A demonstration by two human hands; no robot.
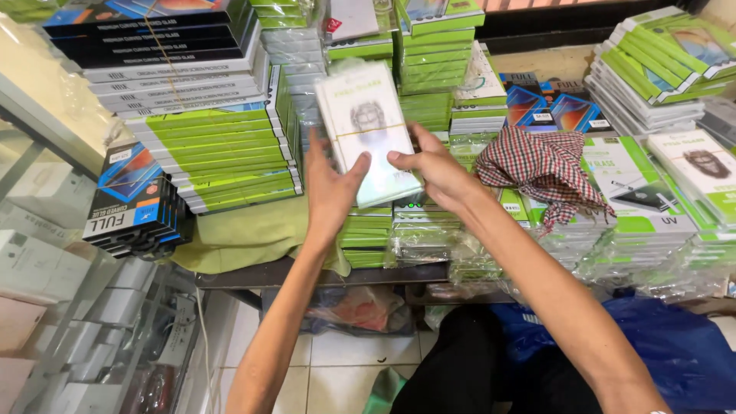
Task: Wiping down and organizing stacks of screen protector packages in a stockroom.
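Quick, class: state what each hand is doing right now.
Left hand: closed on the banded bundle of white packets, gripping its left edge.
Right hand: closed on the same bundle's right edge.

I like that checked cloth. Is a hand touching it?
No, both hands hold a banded bundle of white packs, while the checked cloth lies apart on green boxes.

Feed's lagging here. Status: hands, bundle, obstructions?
Left hand and right hand both grip the banded bundle of white flat boxes, lifted over green box stacks. Checked cloth lies clear, right.
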